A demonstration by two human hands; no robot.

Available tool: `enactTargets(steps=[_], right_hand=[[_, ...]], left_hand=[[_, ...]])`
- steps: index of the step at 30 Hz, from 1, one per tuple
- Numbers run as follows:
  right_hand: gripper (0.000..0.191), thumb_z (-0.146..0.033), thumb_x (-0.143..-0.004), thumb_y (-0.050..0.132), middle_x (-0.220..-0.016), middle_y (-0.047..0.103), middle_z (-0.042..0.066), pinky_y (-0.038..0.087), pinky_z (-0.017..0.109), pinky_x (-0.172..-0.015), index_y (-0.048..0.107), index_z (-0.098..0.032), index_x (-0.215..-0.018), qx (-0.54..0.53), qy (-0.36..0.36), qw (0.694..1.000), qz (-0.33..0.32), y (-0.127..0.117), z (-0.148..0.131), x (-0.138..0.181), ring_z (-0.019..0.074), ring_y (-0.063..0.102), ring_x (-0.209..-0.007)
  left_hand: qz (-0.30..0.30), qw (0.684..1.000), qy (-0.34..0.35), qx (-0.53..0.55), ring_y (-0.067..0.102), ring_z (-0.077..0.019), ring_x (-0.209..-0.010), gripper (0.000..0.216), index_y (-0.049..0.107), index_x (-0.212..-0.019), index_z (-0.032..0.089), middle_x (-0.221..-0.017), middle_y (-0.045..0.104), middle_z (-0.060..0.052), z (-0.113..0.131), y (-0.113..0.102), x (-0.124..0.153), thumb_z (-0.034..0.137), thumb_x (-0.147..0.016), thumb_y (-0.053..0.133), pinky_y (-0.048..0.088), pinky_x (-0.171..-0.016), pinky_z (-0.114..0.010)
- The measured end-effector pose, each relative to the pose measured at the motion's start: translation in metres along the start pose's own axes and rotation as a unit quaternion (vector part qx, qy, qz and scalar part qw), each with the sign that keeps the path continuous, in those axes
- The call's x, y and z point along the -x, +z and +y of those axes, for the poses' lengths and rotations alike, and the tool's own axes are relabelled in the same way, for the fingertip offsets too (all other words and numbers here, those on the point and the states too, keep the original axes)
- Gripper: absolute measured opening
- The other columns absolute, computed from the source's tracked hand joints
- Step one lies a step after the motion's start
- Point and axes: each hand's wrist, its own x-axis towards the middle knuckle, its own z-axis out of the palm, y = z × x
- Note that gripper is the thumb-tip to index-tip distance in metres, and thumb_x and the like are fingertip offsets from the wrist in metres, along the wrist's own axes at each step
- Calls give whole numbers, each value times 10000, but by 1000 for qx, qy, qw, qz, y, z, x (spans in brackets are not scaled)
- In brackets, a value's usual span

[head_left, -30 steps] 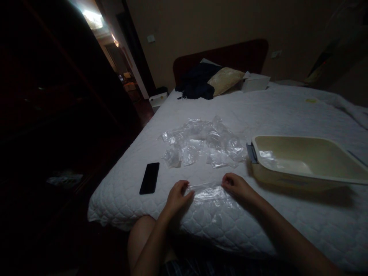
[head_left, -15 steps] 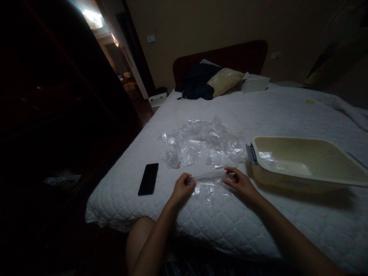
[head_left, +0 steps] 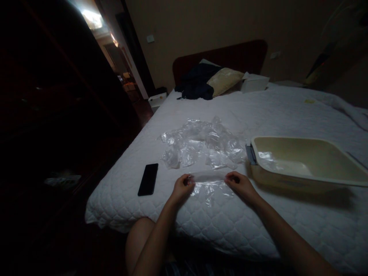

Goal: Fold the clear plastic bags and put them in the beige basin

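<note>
A clear plastic bag (head_left: pixel 209 183) is stretched between my hands just above the white quilted bed (head_left: pixel 230 226). My left hand (head_left: pixel 181 188) pinches its left end and my right hand (head_left: pixel 240 184) pinches its right end, both closed on the top edge. The lower part of the bag hangs crumpled toward the quilt. Just beyond my hands lies a heap of several more clear plastic bags (head_left: pixel 201 142).
A beige plastic tub (head_left: pixel 301 163) with a clear bag inside sits on the bed to the right. A black phone (head_left: pixel 148 179) lies to the left near the bed's edge. Pillows, dark clothing (head_left: pixel 197 85) and a white box are by the headboard. The room's left side is dark.
The bag lay on the quilt a second ago; both hands have lifted it slightly and moved it away from me, pulling its top edge taut.
</note>
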Motion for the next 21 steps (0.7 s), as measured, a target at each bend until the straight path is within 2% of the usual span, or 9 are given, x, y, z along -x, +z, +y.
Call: enactTargets(steps=[3,7,12,17,21], right_hand=[[153,-311,-656,593,-631,561,-1,398,247,-556,572,-171,-717,-24,-9,1000,0,-1,-3,4,138,507,-590],[109,-276,-661,580,-688,581,8,426,262,-608,565,-184,-717,-58,-12,998,-12,-4,-3,11,155,542,-651],[55,-211,-676,537,-801,592,39,441,295,-713,585,-195,-696,-33,-71,996,-33,-11,-2,21,186,558,-783],[130,-157,-692,483,-924,585,60,433,331,-779,597,-213,-666,59,-112,990,-56,-17,0,31,209,538,-899],[241,-113,-697,446,-982,588,63,413,387,-832,652,-232,-734,141,-155,975,-70,-21,1,39,224,526,-947]], left_hand=[[-27,999,-1,26,465,-78,-540,170,586,-748,122,-604,512,22,4,-4,2,199,-603,630,345,-484,-174],[-53,998,24,31,521,-116,-629,140,602,-699,124,-677,564,-20,9,-10,4,191,-589,656,401,-566,-210],[-64,995,81,-14,553,-157,-748,28,626,-606,134,-778,587,-53,10,-14,5,149,-620,606,428,-665,-257],[-97,979,142,-108,555,-177,-824,170,668,-680,164,-841,605,-64,9,-20,12,65,-639,536,440,-734,-308],[-90,944,206,-241,519,-175,-905,299,674,-746,210,-922,597,-50,10,-23,23,-3,-638,494,427,-795,-343]])
